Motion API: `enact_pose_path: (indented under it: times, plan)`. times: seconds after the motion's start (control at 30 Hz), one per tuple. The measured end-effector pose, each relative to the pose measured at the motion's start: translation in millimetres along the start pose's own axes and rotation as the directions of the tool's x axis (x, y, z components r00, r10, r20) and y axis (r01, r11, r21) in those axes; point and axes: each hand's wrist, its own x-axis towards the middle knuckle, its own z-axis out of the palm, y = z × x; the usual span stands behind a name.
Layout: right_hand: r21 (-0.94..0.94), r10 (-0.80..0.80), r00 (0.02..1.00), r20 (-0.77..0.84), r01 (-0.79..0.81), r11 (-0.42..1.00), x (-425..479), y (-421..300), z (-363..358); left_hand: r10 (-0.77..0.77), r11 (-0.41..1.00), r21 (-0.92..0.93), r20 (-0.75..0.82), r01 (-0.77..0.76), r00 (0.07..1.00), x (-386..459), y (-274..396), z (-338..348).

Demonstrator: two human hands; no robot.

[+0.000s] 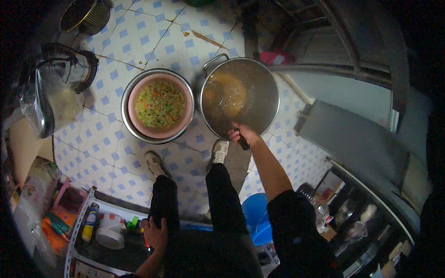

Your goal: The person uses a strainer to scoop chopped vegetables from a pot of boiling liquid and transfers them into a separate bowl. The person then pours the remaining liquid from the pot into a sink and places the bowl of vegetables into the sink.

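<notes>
My right hand (245, 135) is closed on the dark handle of a ladle (227, 116), whose metal shaft reaches down into a deep steel pot (259, 121). Cloudy brownish liquid with small pale bits is in the pot; the ladle's bowl cannot be made out. Left of the pot, nearly touching it, a steel basin (127, 120) holds a pink bowl (134, 123) filled with diced green and orange vegetables (160, 104). On my left thigh, near the knee, rests my left hand (155, 232) with its fingers spread and nothing held.
Blue-and-white tiles (104, 153) cover the floor. A blue bucket (257, 215) stands by my right leg. A shelf with a white tub (110, 231) lies at lower left. Plastic bags (59, 100) hang at left; a grey panel (354, 135) and cluttered shelf are at right.
</notes>
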Motion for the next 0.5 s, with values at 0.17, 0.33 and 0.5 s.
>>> enact_pose_path:
  times: [0.17, 0.33, 0.5]
  plan:
    - [0.282, 0.002, 0.979, 0.206, -0.062, 0.957, -2, -7, -13, 0.050, 0.998, 0.045, -0.082, -0.046, 0.995, -1, 1, 9]
    - [0.055, -0.139, 0.970, 0.201, 0.130, 0.990, -65, 10, -35, 0.069, 0.994, 0.087, -0.126, -0.059, 0.990, -8, 12, 9]
    - [-0.069, -0.148, 0.941, 0.303, 0.177, 0.982, -119, 17, -65, 0.134, 0.984, 0.137, -0.183, -0.110, 0.974, -11, 15, 18]
